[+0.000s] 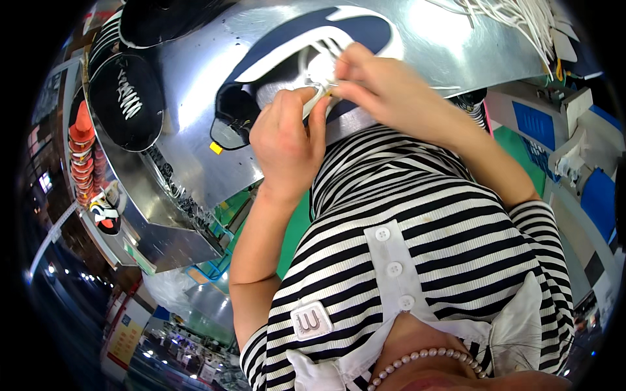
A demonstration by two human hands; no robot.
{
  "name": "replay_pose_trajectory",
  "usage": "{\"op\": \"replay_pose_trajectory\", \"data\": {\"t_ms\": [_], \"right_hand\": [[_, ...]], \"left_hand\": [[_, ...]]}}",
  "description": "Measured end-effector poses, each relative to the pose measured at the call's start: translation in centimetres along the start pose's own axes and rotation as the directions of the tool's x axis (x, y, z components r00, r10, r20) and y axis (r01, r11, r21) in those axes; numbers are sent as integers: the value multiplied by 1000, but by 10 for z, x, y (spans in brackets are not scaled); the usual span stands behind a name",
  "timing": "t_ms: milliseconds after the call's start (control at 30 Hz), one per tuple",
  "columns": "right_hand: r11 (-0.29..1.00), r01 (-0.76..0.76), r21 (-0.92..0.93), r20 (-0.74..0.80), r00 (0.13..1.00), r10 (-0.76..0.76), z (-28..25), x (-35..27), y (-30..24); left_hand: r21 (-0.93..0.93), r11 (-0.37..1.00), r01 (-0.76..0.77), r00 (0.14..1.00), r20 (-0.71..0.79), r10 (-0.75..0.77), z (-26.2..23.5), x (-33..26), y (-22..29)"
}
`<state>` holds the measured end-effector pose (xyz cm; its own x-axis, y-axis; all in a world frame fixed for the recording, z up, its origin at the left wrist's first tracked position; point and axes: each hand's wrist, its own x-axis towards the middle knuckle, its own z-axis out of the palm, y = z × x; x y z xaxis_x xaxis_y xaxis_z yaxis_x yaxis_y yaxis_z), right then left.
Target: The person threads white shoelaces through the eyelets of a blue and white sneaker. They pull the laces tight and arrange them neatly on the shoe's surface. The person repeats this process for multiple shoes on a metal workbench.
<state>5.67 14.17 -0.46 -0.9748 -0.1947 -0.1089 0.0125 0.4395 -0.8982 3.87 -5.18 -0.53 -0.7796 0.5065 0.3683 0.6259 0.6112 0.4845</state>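
Observation:
A navy and white shoe upper (290, 47) lies on its side on the metal table, with a black lining at its opening. A thin white shoelace (315, 107) runs at its lacing area, between my two hands. My left hand (287, 133) is closed at the upper's near edge, thumb and forefinger pinching the lace. Close beside it on the right, my right hand (381, 88) pinches the lace too, its fingertips slightly blurred. The fingers hide the eyelets. A small yellow tag (216, 148) sticks out at the upper's left end.
Loose white shoelaces (505, 23) lie in a bundle at the table's far right. A black shoe upper with white lacing (126, 98) rests at the left edge, near another dark piece (163, 19). Stacked red-orange shoe parts (82, 153) stand beyond. The metal table (225, 173) reaches close to my body.

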Motion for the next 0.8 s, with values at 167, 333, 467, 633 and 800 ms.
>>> {"op": "replay_pose_trajectory", "data": {"t_ms": [167,333,467,633,800], "right_hand": [[956,293,7,-206,936,-285,-35,0,-13],[909,316,-272,216,941,-262,-20,30,-19],[937,237,-257,277,947,-164,-21,32,-18],[978,206,36,213,954,-209,-23,31,-9],[932,141,334,-100,989,-114,-43,45,-29]], "left_hand": [[39,998,-56,998,-23,57,1,-4,4],[95,983,-158,986,-43,162,0,-10,3],[45,978,-205,978,-36,207,-2,-8,3],[-14,984,-178,984,6,179,-4,-7,3],[-67,988,-140,987,70,144,-5,-5,1]]}}
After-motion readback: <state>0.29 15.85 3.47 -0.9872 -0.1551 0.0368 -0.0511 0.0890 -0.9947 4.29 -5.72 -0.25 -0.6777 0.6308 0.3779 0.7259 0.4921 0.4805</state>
